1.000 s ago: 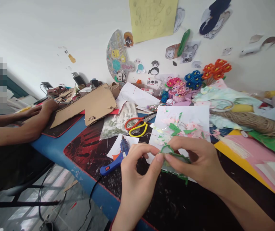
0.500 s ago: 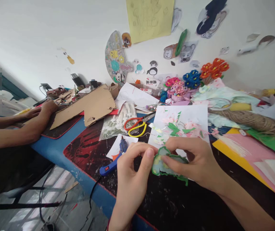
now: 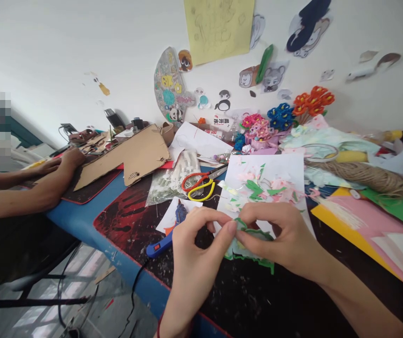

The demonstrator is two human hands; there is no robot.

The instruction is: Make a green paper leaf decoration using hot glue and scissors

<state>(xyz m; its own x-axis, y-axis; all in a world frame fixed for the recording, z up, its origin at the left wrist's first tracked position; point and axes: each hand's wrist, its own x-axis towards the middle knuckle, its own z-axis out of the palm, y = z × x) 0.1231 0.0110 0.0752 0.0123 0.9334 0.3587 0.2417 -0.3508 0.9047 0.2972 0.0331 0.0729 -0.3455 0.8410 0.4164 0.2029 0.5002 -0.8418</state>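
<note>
Between my two hands is a small pale piece with a green edge (image 3: pixel 252 251), possibly felt or paper; its exact kind I cannot tell. My left hand (image 3: pixel 201 253) pinches its upper left part between thumb and forefinger. From the other side, my right hand (image 3: pixel 281 234) grips it with thumb and fingers, which hide much of its middle. A blue glue gun (image 3: pixel 161 245) lies just left of my left hand, its nozzle on a small white paper. Behind my hands, a white sheet (image 3: pixel 293 176) carries green, pink and pale scraps (image 3: pixel 254 188).
Scissors with red and yellow handles (image 3: pixel 201 191) lie near a plastic bag of white pieces (image 3: pixel 173 180). Cut cardboard (image 3: pixel 145 155) leans left. Twine (image 3: pixel 370 178) and coloured sheets (image 3: pixel 356 225) lie right. A co-worker's arm (image 3: pixel 35 197) rests at far left.
My left thumb and forefinger have moved right along the piece, closer to my right fingertips. They now cover more of its upper left part.
</note>
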